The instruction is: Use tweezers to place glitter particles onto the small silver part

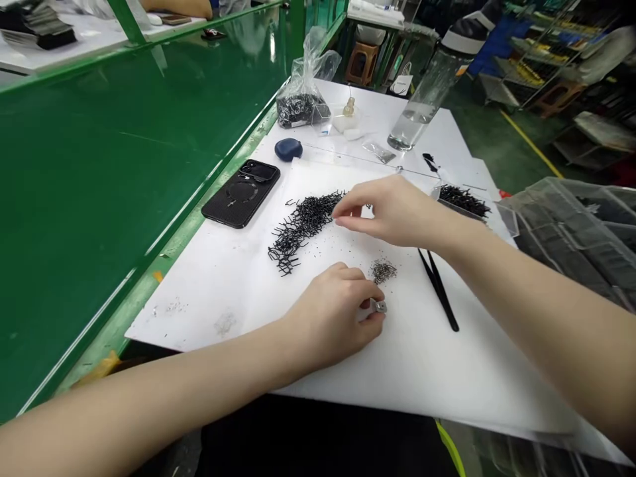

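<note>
- Black wire clips (303, 228) in a loose tangled heap mid-sheet, trailing from near left to far right; exact part type too small to tell.
- Left hand (330, 318) resting near the heap on a white plastic sheet (199, 291), fingers curled, clamped on a small silver metal piece (380, 306).
- Right hand (392, 212) raised over the far-right end of the heap, thumb and forefinger pinched close together; anything between them too small or hidden, so no call on a hold.
- Hands apart, no contact with each other, right one farther away than left.
- Grey grit pile (382, 270) between the hands, just beyond the left fingers, clear of the main heap.
- Black tweezers (438, 293) lying unheld on the sheet, right of the grit, just below the right wrist.
- Metal tray (464, 202) at far right with a smaller lot of black pieces.
- Clear plastic bag (303, 73) at the far end, more black pieces gathered in its bottom.
- Close by on the bench: phone in a black case (241, 193), navy oval case (288, 149), clear water bottle (422, 99); green bench panel (99, 199) along the left.
- Progress, judged from layout only: smaller lot in the tray and grit pile already set apart; bulk of the black pieces still loose on the sheet, bagged lot separate.
</note>
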